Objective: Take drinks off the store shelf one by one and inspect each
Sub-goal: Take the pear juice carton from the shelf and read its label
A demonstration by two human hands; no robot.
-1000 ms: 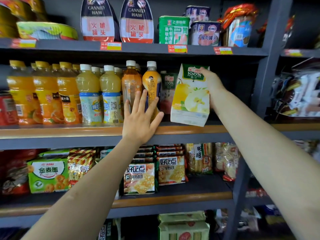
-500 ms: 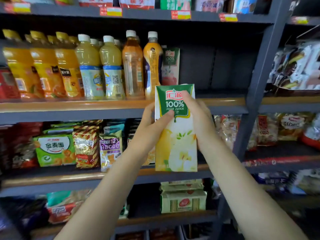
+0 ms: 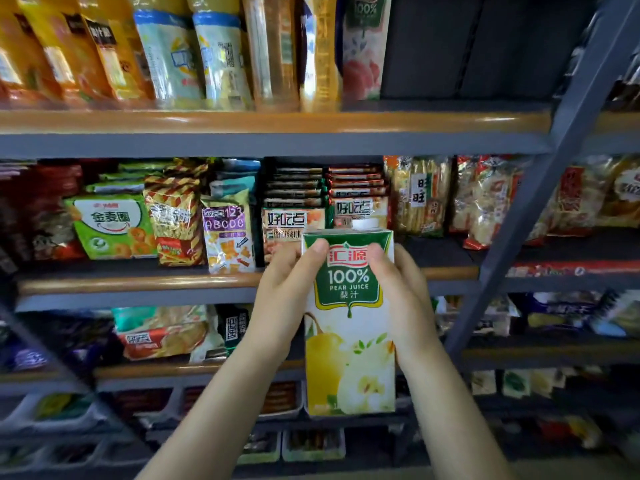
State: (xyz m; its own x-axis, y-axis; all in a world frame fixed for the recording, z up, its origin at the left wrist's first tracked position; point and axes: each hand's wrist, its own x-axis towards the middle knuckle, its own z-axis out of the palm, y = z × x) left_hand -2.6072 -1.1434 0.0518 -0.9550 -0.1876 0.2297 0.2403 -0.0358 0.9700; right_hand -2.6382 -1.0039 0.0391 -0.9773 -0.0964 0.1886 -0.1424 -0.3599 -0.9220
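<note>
Both hands held the carton (image 3: 349, 327) upright, off the shelf (image 3: 277, 123), near the camera, label facing the viewer, probably for reading. The left hand (image 3: 284, 299) and right hand (image 3: 401, 299) clasped its sides, thumbs pressed on the front.

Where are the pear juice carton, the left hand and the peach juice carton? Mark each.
pear juice carton (image 3: 349, 358): head view, on the front panel's pear picture.
left hand (image 3: 284, 292): head view, on the back of the hand.
peach juice carton (image 3: 362, 53): head view, on its front face.
</note>
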